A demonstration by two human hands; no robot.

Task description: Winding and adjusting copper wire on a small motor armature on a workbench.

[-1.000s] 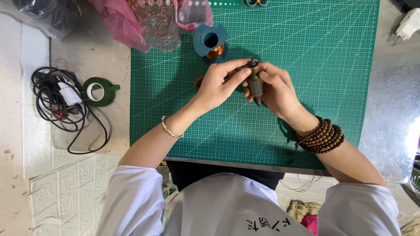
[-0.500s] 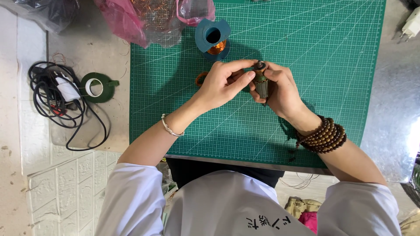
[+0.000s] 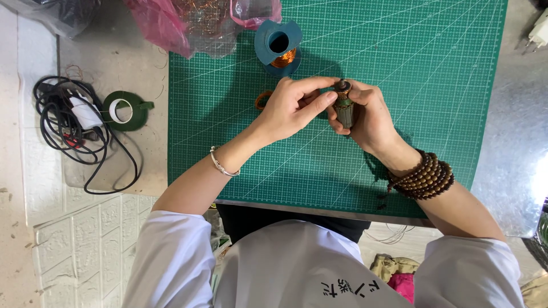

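The right hand point(image 3: 371, 117) is curled closed around a small motor armature point(image 3: 344, 108), gripping its dark, wound body so that the shaft end points away from the person. The left hand point(image 3: 294, 108) is half closed, its index finger and thumb reaching across to pinch at the upper end of the armature; the other fingers are bent loosely. Both hands hover just above the middle of the green cutting mat point(image 3: 456, 85). A string of brown wooden beads point(image 3: 423, 177) wraps the right wrist, and a thin silver bracelet point(image 3: 222, 165) sits on the left.

Just beyond the hands, a blue spool point(image 3: 278, 45) wound with copper wire stands on the mat. A small loop of copper wire point(image 3: 262, 100) lies beside the left hand. A pink plastic bag point(image 3: 162, 25) holding tangled copper wire rests on the mat's far left corner.

The mat covers a grey metal table point(image 3: 514, 142). To the left, a roll of green tape point(image 3: 123, 110) lies next to a coiled black cable point(image 3: 68, 125). A white plug point(image 3: 538, 34) sits at the far right edge.
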